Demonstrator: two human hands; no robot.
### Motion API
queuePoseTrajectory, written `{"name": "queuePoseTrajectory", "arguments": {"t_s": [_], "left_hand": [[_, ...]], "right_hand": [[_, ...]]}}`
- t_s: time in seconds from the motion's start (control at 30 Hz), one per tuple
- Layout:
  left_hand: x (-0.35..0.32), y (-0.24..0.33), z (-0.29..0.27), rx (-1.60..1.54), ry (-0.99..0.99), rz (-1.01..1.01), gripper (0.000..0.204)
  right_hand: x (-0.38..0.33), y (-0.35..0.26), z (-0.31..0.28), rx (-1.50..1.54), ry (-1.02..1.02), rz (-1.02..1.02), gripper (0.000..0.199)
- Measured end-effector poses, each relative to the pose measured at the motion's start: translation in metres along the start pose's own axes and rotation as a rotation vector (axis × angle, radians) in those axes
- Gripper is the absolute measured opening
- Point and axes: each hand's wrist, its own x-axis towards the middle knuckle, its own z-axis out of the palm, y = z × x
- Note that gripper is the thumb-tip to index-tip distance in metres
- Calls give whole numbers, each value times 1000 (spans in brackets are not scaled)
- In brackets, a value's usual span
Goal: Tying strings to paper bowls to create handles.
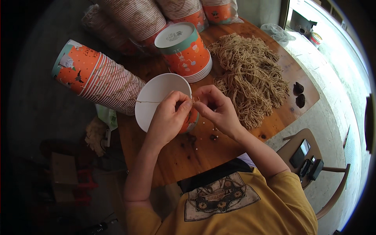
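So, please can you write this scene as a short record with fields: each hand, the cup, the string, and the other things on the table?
left hand: grips the rim of the paper cup, fingers pinching a thin string
right hand: pinches the string end at the cup rim
paper cup: orange outside, white inside, lying tilted, mouth to the camera
string: stretched across the cup mouth
string pile: tan, right of the cup
cup stacks: lying behind and to the left
table: wooden

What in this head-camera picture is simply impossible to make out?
- How the string fastens at the open paper cup: left hand and right hand cover it.
- Small beads on the table: too tiny.
- Cup stacks at the top: cut off by the edge.
- Left floor: dark, blurred.
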Motion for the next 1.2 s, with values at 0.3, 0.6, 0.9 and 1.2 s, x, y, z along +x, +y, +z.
{"name": "queuePoseTrajectory", "arguments": {"t_s": [0.3, 0.6, 0.9, 1.2], "left_hand": [[6, 2, -6, 10, -76, 1, 18], [6, 4, -5, -111, -97, -88, 19], [6, 4, -4, -23, -76, -39, 18], [-2, -3, -4, -173, -46, -46, 15]], "right_hand": [[4, -3, -5, -309, 29, -304, 15], [-3, -2, -2, -320, 38, -111, 16], [-2, 1, -2, -736, 89, -538, 23], [-3, -4, 2, -213, 57, 96, 14]]}}
